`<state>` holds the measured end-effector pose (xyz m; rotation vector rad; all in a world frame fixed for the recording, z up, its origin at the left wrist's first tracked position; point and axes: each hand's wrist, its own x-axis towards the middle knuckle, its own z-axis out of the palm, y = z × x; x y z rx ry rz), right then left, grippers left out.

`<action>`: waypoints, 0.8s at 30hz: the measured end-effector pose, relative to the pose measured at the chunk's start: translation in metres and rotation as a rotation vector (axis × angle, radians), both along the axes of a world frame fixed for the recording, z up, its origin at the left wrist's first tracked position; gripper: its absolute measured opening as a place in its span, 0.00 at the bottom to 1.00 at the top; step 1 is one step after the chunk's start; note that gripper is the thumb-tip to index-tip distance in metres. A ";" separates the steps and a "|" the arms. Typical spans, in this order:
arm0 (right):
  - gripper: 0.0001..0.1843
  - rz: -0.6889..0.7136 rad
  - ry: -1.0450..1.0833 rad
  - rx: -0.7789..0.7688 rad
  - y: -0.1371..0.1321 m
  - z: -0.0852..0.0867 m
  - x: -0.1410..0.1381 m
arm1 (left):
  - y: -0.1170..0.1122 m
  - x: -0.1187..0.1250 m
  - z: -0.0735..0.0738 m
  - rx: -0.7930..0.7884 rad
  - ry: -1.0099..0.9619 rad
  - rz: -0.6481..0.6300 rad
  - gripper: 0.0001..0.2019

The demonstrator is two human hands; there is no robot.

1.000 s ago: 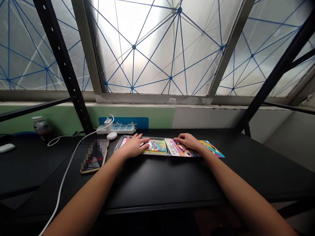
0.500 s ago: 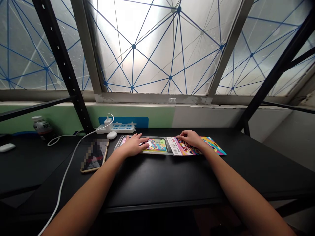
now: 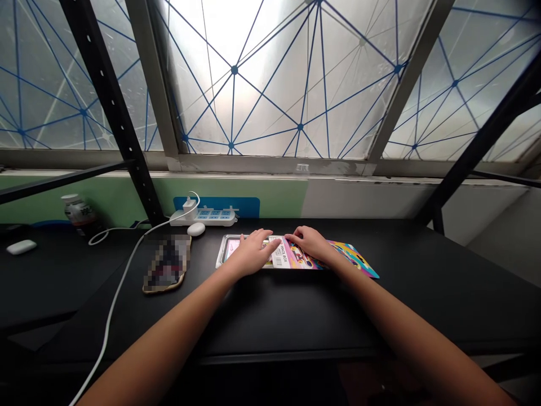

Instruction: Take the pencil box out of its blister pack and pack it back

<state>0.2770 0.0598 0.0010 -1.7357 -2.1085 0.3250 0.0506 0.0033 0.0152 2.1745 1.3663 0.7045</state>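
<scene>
On the black desk lies a shallow clear plastic package (image 3: 220, 251) with a colourful printed item partly visible inside. A bright printed card (image 3: 353, 256) with a white "PENCIL BOX" label (image 3: 279, 255) overlaps the package's right part. My left hand (image 3: 252, 254) rests over the package, its fingers stretched out and spread, the tips reaching the card's labelled end. My right hand (image 3: 311, 243) lies over the card with fingers bent down at its far edge, seemingly pinching it. The fingertips' exact hold is partly hidden.
A phone (image 3: 167, 264) lies to the left, with a small white case (image 3: 196, 229) behind it. A power strip (image 3: 215, 216) stands by the wall, its white cable (image 3: 110, 316) running across the desk. A bottle (image 3: 80, 214) and black rack posts (image 3: 110, 98) stand at the sides.
The card has slid left over the package, and the package has shifted right, so they overlap more. My right hand has moved left with the card; my left hand has moved right. The view has shifted slightly.
</scene>
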 end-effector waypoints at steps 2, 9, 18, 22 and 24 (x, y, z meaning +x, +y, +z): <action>0.21 0.023 -0.016 -0.011 0.000 0.004 -0.003 | -0.001 -0.001 0.004 0.000 -0.070 -0.007 0.28; 0.25 0.223 -0.007 -0.156 -0.013 0.023 0.020 | 0.027 -0.049 0.013 0.069 -0.349 0.127 0.24; 0.28 0.227 -0.050 -0.186 -0.013 0.029 0.033 | 0.044 -0.040 -0.007 -0.059 -0.810 0.237 0.38; 0.27 0.255 -0.103 -0.157 -0.012 0.033 -0.004 | 0.039 -0.039 -0.004 -0.076 -0.900 0.257 0.41; 0.26 0.261 -0.139 -0.137 -0.011 0.035 -0.033 | 0.040 -0.041 -0.003 -0.078 -0.895 0.260 0.42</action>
